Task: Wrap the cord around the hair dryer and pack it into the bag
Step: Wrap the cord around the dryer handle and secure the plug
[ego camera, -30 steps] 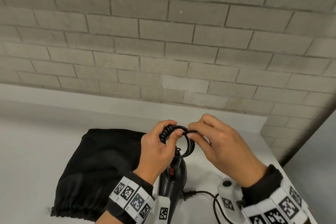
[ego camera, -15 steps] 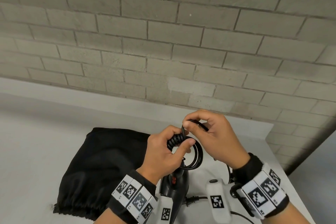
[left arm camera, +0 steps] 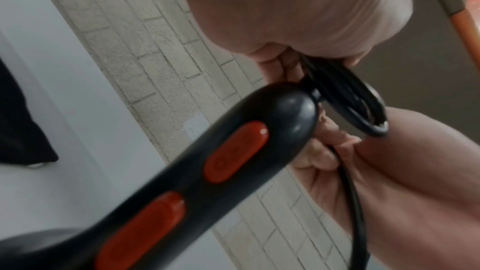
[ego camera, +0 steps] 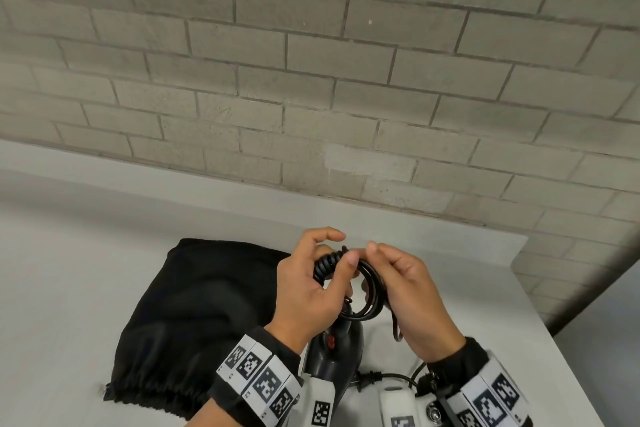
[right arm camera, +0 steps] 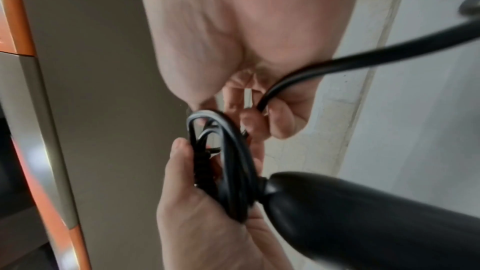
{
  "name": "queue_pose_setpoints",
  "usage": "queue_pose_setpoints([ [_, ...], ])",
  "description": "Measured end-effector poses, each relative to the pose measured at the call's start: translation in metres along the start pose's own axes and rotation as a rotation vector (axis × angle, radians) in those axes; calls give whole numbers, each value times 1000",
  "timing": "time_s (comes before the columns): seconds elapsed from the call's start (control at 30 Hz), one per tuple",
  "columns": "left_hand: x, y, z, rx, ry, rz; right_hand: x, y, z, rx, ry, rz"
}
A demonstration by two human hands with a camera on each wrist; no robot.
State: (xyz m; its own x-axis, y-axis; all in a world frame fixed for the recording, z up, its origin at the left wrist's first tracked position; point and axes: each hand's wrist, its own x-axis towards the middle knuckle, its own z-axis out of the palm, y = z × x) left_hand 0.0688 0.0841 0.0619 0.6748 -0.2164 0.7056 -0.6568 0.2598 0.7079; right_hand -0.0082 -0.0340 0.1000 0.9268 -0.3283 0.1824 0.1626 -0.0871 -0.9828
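White counter (ego camera: 104, 270), black bag (ego camera: 194, 315) beside hands.

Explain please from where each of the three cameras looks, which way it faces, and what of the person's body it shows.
Head: worn on the head, faces forward and down at the brick wall, table and bag; shows both hands and banded wrists.
Left wrist: looks along the left hand at the hair dryer handle; the right hand also shows.
Right wrist: looks along the right hand at the coiled cord the left hand holds.
Shared: all show the cord, dryer and both hands.
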Motion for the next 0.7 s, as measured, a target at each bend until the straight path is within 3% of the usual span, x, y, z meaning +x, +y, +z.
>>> queue_pose_setpoints([
  [0.13,3,-2,-2,98,42,15,-13,7,-6,55,-161,-22],
  [0.2,4,-2,-3,137,40,5,-15,11,-6,13,-173,-29],
  [0.47,3,3,-3,129,-40,-117,-16,18,-5,-70,-26,-100],
  [0.6,3,6,-2,76,3,-213,-16,17,-2,-141,86,-147],
  [0.7,3,9,1,22,57,-263,-19,23,2,-351,248,-322],
])
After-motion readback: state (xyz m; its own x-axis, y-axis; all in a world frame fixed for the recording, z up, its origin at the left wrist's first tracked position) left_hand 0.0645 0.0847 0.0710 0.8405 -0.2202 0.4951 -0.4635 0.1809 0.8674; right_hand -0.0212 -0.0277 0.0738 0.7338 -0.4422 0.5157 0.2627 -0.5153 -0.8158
